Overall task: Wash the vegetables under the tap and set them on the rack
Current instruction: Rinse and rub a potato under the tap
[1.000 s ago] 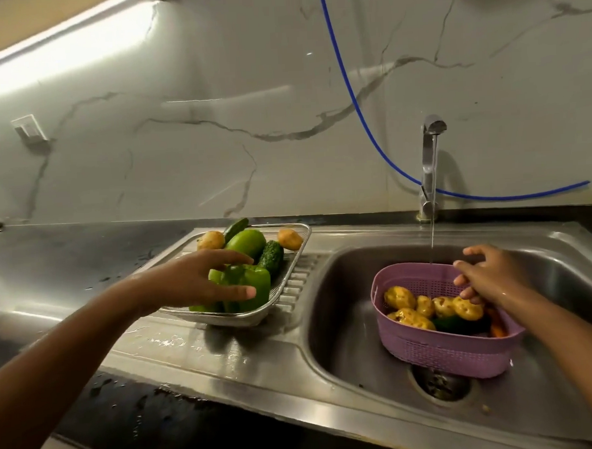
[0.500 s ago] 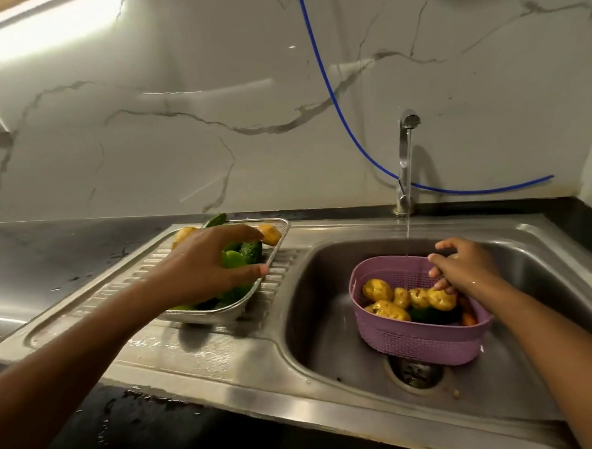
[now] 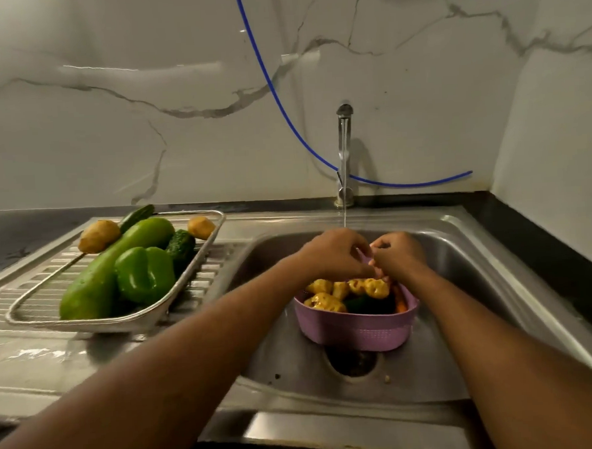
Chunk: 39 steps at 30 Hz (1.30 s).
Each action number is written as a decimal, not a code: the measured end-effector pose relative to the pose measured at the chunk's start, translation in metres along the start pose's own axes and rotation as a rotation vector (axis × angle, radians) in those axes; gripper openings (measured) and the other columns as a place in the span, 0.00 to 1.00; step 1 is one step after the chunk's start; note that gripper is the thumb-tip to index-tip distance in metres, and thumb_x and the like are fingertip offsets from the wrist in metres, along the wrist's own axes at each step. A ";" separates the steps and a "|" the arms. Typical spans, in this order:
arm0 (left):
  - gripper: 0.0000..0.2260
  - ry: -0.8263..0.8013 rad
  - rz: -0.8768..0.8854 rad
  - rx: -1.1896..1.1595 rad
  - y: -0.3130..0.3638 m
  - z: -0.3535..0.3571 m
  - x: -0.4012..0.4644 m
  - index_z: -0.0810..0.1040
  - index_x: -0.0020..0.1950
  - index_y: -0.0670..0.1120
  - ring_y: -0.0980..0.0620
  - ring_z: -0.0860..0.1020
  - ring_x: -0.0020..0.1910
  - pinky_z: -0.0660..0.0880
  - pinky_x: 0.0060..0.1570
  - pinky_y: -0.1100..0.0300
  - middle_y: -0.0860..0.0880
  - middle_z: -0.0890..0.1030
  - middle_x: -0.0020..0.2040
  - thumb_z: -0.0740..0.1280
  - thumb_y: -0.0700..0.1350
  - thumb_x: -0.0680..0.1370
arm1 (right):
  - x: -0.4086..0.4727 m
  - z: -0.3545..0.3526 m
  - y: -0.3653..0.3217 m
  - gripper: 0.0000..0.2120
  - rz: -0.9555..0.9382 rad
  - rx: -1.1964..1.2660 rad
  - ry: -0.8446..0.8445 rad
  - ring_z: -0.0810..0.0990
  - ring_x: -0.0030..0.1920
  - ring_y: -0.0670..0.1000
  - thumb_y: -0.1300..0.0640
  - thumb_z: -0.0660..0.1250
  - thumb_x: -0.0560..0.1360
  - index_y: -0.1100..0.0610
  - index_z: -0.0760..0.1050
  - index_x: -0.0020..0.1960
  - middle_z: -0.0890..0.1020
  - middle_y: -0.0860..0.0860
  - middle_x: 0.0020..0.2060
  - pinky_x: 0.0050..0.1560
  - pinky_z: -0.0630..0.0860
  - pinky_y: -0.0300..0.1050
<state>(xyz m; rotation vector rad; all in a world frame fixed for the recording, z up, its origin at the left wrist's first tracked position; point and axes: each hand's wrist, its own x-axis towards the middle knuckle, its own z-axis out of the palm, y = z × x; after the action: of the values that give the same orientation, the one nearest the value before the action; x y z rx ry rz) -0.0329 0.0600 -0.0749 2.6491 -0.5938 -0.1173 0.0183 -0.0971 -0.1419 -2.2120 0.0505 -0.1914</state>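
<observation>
Reaching into the purple basket (image 3: 356, 331) with both hands, under the tap (image 3: 345, 153), water running. Left hand (image 3: 335, 255) and right hand (image 3: 397, 255) meet at the basket's far rim, fingers curled inward and tips nearly touching each other; whether they pinch a vegetable, the rim, or nothing, I cannot tell, since the knuckles hide it. Unwashed load sits right below and toward the camera from the fingertips: several potatoes (image 3: 326, 301) on top, something dark green (image 3: 367, 304) under them, an orange sliver that looks like a carrot (image 3: 398, 299) at the right edge. Basket stands in the sink (image 3: 462, 284) over the drain. Rack (image 3: 200, 260) is on the drainboard, well apart to the left, already holding a long green gourd (image 3: 118, 261), a bell pepper (image 3: 144, 273), cucumbers (image 3: 181, 245) and two potatoes (image 3: 98, 236). Key relation, by my read: the stream falls just behind the hands, so anything picked goes up and away from the camera, then left to the rack. Left hand is the nearer one for that transfer. Gourd's long axis runs diagonally across the rack and the free space is thin, mostly at the near-left end. Task roughly half done, by count.
</observation>
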 end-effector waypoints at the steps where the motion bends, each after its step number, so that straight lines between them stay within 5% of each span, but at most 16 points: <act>1: 0.16 -0.004 -0.036 -0.039 0.001 0.010 0.015 0.80 0.63 0.46 0.51 0.81 0.54 0.79 0.56 0.55 0.48 0.83 0.56 0.73 0.50 0.78 | 0.003 -0.001 0.002 0.05 0.005 -0.037 0.008 0.84 0.37 0.48 0.55 0.69 0.79 0.52 0.82 0.44 0.84 0.49 0.36 0.33 0.75 0.41; 6: 0.12 -0.018 -0.273 -0.114 -0.010 0.069 0.063 0.80 0.62 0.40 0.44 0.81 0.54 0.80 0.55 0.49 0.41 0.82 0.56 0.69 0.42 0.79 | 0.017 0.000 0.013 0.09 0.120 -0.042 0.149 0.85 0.47 0.55 0.57 0.66 0.77 0.52 0.84 0.43 0.87 0.51 0.43 0.53 0.83 0.54; 9: 0.22 -0.088 -0.259 -0.043 -0.033 0.099 0.070 0.73 0.70 0.45 0.41 0.76 0.65 0.74 0.63 0.47 0.42 0.77 0.67 0.71 0.48 0.78 | 0.019 0.002 0.014 0.09 0.126 -0.041 0.171 0.84 0.48 0.55 0.59 0.65 0.77 0.54 0.85 0.46 0.86 0.52 0.44 0.53 0.82 0.52; 14: 0.23 -0.023 -0.198 0.079 -0.037 0.109 0.075 0.71 0.67 0.49 0.40 0.77 0.64 0.72 0.62 0.43 0.44 0.79 0.64 0.72 0.55 0.76 | 0.025 0.003 0.017 0.08 0.169 -0.019 0.107 0.84 0.44 0.56 0.60 0.66 0.75 0.55 0.84 0.46 0.85 0.54 0.40 0.50 0.84 0.54; 24: 0.22 0.070 -0.136 0.109 -0.031 0.106 0.070 0.73 0.69 0.51 0.40 0.78 0.63 0.69 0.67 0.43 0.45 0.81 0.63 0.73 0.49 0.76 | 0.018 0.005 0.016 0.05 0.121 0.064 0.120 0.84 0.48 0.51 0.58 0.71 0.75 0.48 0.81 0.45 0.85 0.49 0.44 0.54 0.83 0.53; 32: 0.25 0.115 -0.160 -0.078 -0.041 0.090 0.061 0.78 0.67 0.51 0.46 0.81 0.58 0.79 0.58 0.48 0.47 0.82 0.60 0.78 0.51 0.72 | 0.016 0.000 0.016 0.05 0.097 0.109 0.135 0.85 0.50 0.52 0.57 0.72 0.77 0.47 0.78 0.48 0.85 0.50 0.47 0.56 0.83 0.54; 39: 0.26 0.280 -0.226 -0.620 -0.057 0.066 0.050 0.77 0.69 0.46 0.51 0.80 0.60 0.82 0.55 0.56 0.48 0.81 0.60 0.79 0.40 0.72 | 0.013 0.002 0.010 0.07 0.139 0.176 0.047 0.83 0.51 0.51 0.51 0.69 0.80 0.52 0.81 0.56 0.84 0.52 0.50 0.55 0.83 0.53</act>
<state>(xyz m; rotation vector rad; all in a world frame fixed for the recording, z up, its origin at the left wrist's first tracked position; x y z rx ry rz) 0.0234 0.0603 -0.1585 2.0654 -0.1278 0.0072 0.0321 -0.1032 -0.1495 -2.0204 0.2052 -0.1642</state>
